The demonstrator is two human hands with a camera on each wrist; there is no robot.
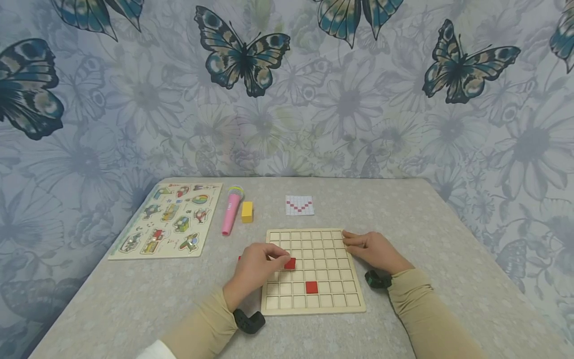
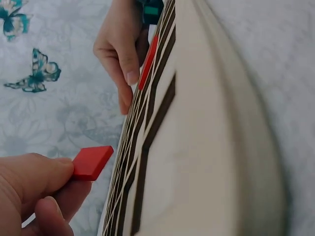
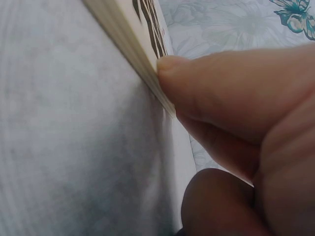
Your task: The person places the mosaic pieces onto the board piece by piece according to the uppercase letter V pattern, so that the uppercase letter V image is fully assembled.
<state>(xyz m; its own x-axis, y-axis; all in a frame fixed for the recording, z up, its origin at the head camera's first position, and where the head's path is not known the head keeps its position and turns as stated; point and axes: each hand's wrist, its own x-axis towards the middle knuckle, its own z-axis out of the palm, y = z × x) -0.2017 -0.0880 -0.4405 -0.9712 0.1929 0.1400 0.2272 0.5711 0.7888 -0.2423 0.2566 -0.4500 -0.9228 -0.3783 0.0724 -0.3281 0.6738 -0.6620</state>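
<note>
My left hand point(image 1: 257, 267) pinches a red square tile point(image 2: 92, 163) between thumb and fingers, over the left part of a wooden grid board point(image 1: 314, 310). Another red tile point(image 1: 311, 287) lies in a cell near the board's front. Just left of the board a bit of red point(image 1: 239, 258) peeks out, mostly hidden behind the left hand. At the board's far right corner, my right hand point(image 1: 374, 251) touches the edge with fairly straight fingers; its thumb and fingers appear close up in the right wrist view.
Behind the board lies a small pattern card point(image 1: 299, 205) with red squares in a V shape. Farther left are a yellow block point(image 1: 247, 212), a pink toy microphone point(image 1: 231, 212) and a picture puzzle board point(image 1: 172, 239). A patterned wall point(image 1: 287, 124) stands behind the table point(image 1: 381, 204).
</note>
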